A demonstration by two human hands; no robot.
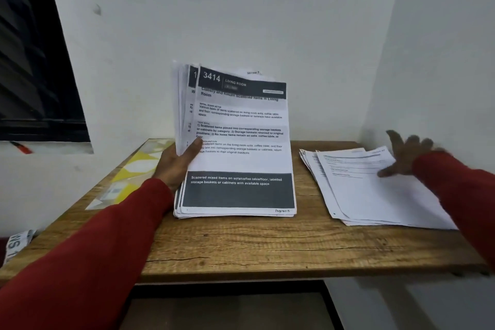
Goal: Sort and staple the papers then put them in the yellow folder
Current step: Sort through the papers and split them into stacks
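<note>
My left hand grips a stack of printed papers by its left edge and holds it tilted up, its bottom edge resting on the wooden table. The top sheet has a dark header reading "3414 Living Room". On the right side of the table lies a second, fanned pile of papers. My right hand hovers over that pile with fingers spread, blurred, holding nothing. A yellow folder lies flat at the table's left, partly hidden behind my left hand and the held stack.
White walls close in behind and to the right of the table. A dark window is at the upper left. A strip of printed white material shows past the table's left edge. No stapler is visible.
</note>
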